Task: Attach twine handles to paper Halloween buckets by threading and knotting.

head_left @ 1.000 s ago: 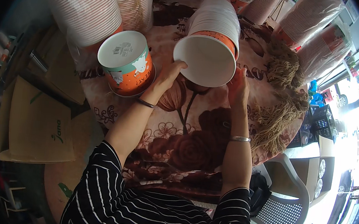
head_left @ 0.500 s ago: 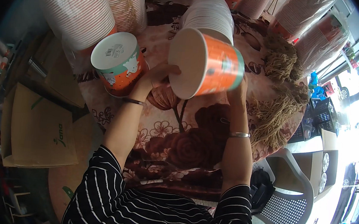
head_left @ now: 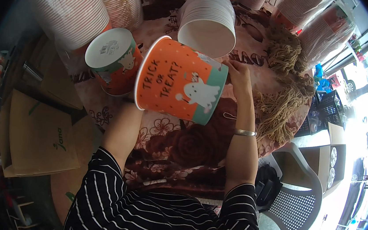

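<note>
The right hand (head_left: pixel 237 74) grips the right end of an orange paper bucket (head_left: pixel 179 85), fingers curled against its teal-banded base end. The left hand is hidden behind the bucket; whether its fingers are spread or pressed together cannot be told. Only the left forearm (head_left: pixel 123 129) shows, rising to the bucket's left end.

The bucket is held off the table, lying on its side with the rim to the left and the base to the right, a white ghost figure on its wall. It sits between both arms, above the floral tablecloth (head_left: pixel 176 145).

Just left of it, an upturned bucket (head_left: pixel 111 61) of the same pattern stands on the table, white base up. Just beyond, a nested stack of white buckets (head_left: pixel 207 22) lies with its open mouth toward the person. Further stacks (head_left: pixel 68 8) lie at far left. A bracelet (head_left: pixel 244 132) circles the right wrist. A grey plastic chair (head_left: pixel 292 205) stands near right.
</note>
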Available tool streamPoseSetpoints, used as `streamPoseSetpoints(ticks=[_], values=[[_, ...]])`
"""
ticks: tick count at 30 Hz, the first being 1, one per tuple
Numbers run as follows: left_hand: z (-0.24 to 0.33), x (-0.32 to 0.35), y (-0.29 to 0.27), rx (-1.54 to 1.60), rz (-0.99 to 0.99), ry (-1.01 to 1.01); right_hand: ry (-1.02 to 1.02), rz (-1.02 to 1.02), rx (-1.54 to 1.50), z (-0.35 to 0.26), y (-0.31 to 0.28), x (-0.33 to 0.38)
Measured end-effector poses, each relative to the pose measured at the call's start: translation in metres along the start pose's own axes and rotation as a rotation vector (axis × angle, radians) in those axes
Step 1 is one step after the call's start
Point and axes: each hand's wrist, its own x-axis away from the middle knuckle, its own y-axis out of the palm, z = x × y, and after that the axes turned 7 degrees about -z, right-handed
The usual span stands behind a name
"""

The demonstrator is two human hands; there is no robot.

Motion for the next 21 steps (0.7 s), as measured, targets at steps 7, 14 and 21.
streamPoseSetpoints(ticks=[7,14,21], values=[[0.009,0.011,-0.019,-0.051,-0.042,0.019,-0.03,-0.018,0.715,-0.047,-0.021,0.076],[0.022,0.0,-0.016,-0.108,-0.129,0.072,-0.136,0.105,0.983,-0.007,-0.036,0.149],[0.046,0.023,0.006,-0.216,-0.225,0.119,0.027,0.339,1.114,0.011,-0.053,0.171]])
